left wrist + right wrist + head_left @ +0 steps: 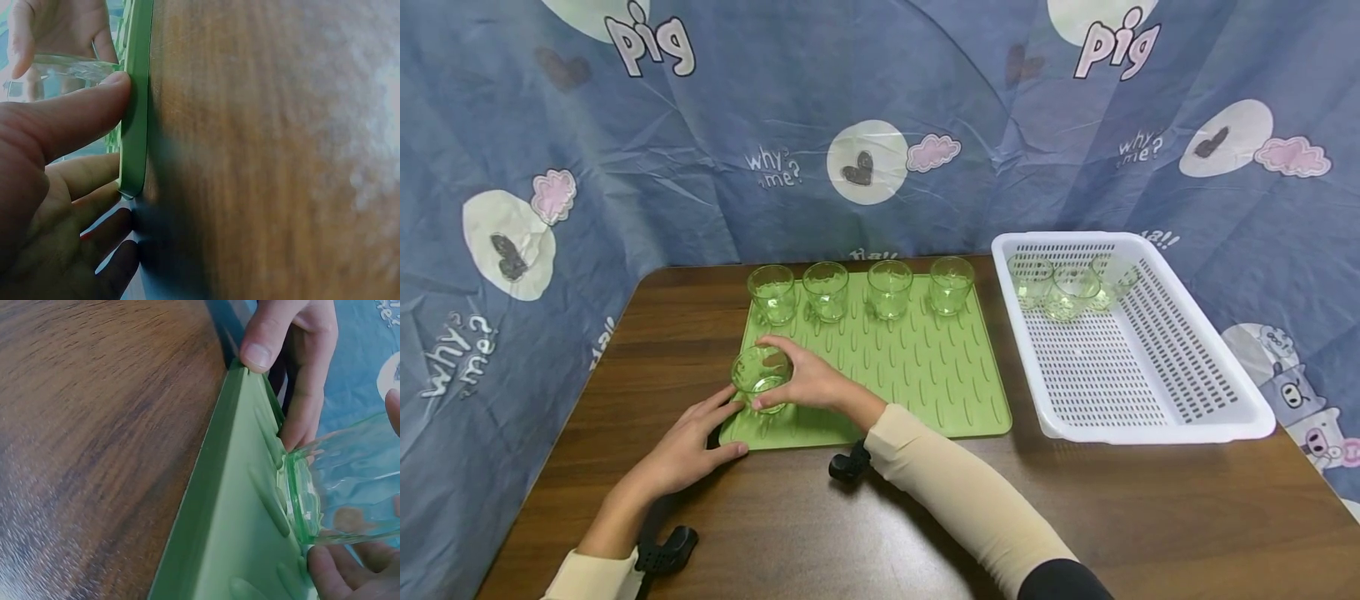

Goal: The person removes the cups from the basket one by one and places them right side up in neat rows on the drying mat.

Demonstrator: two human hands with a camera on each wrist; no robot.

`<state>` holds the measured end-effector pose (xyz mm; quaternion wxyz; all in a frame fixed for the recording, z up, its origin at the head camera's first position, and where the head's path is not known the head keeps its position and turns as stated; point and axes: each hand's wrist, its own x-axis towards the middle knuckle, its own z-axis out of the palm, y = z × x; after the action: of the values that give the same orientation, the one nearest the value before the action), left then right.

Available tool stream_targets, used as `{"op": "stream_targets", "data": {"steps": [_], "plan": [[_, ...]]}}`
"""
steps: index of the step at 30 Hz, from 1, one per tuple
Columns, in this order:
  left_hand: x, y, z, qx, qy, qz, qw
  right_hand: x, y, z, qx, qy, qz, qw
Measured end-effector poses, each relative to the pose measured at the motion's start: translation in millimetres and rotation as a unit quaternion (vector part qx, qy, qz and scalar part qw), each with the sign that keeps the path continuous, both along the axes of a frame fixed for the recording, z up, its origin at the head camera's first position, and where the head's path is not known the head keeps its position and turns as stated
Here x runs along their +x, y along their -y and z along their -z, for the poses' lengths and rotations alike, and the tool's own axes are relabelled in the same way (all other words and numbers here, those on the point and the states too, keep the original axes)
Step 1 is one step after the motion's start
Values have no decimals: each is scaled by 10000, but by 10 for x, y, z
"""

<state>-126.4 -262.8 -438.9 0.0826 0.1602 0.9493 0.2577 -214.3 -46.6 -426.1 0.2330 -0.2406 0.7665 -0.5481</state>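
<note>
A clear green-tinted glass [756, 375] stands upright at the front left of the green ridged mat [925, 383]. My right hand [812, 380] holds it around the side, fingers behind and thumb in front. In the right wrist view, the glass base [303, 497] meets the mat's ridges. My left hand [683, 450] touches the mat's front left corner, its thumb at the front edge and its fingers along the left side, close to the glass. Along the mat's back edge several similar glasses [890, 292] stand in a row.
To the mat's right sits a white perforated plastic basket [1157, 434], with 3 glasses [1071, 292] at its back left. The brown wooden table [820, 533] carries everything. A blue printed cloth [715, 167] hangs behind the table and along its sides.
</note>
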Motion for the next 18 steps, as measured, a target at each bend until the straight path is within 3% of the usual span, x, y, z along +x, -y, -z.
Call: {"op": "stream_targets", "data": {"steps": [11, 18], "plan": [[3, -11, -11, -20, -17, -15, 10000, -22, -36, -68, 658, -341, 4, 9972], [6, -12, -10, -73, -25, -44, 10000, -12, -49, -76, 803, -593, -51, 9950]]}}
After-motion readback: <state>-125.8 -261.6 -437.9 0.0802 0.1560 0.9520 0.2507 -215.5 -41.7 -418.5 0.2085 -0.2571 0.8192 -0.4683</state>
